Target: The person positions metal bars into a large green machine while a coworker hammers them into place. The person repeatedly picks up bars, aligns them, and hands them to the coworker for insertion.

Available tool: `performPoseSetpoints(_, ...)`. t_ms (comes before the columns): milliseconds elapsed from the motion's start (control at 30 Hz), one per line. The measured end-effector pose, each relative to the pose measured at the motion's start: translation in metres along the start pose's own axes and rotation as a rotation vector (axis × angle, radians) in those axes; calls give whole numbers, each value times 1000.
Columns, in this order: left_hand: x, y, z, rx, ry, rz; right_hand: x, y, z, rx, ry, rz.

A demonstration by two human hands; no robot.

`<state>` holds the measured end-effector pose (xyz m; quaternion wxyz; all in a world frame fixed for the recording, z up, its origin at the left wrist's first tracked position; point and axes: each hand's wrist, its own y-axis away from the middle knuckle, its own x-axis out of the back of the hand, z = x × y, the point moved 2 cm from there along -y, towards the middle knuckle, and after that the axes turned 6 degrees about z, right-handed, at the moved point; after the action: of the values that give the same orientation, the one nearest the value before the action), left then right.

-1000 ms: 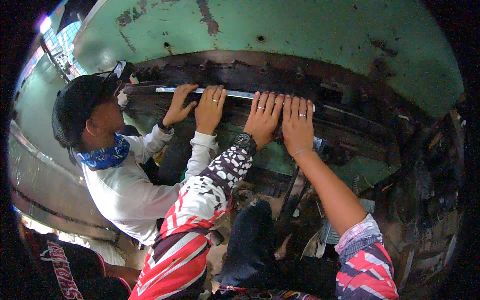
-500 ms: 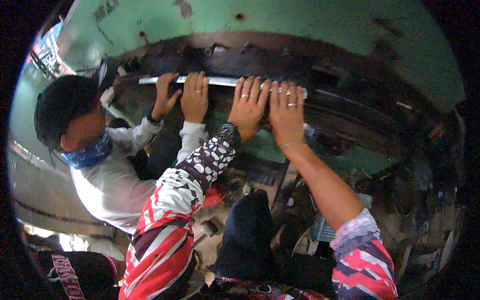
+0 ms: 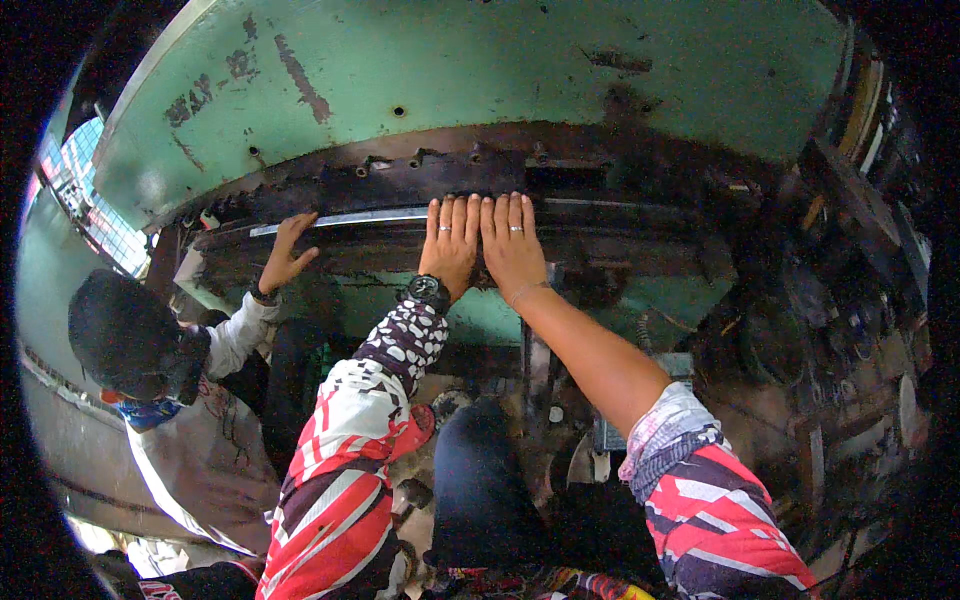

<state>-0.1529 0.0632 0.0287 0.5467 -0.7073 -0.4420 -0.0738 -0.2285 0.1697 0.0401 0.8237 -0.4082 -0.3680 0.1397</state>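
- Where the picture curves away at the far left, a co-worker (image 3: pixel 170 400) in a dark cap and pale long sleeves crouches beside the machine; that person's hand (image 3: pixel 285 255) lies flat, fingers spread, on the left end of the metal strip (image 3: pixel 345 219).
- The metal strip — long, thin and bright — runs along the dark ledge of the green machine (image 3: pixel 480 70), from the co-worker's hand rightward to the wearer's hands, lying under the fingertips of both.
- The left hand (image 3: pixel 450 245), with a ring on one finger and a black wristwatch (image 3: pixel 428 290) below it, presses palm-down on the ledge, fingers straight and together, gripping nothing.
- The right hand (image 3: pixel 512 248) lies just beside it, the two touching along their inner edges — also flat and open, ring on one finger, fingertips at the strip's line.
- Further right, the dark ledge continues into grimy machine parts (image 3: pixel 830 300), too dim to tell apart.
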Motion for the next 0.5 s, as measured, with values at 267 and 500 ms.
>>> performPoseSetpoints(267,3,9,2,10,139,51,-1,15,-8,-101,-84,0)
performPoseSetpoints(500,-10,20,-4,15,-28,76,-7,11,-14,-70,-78,-23)
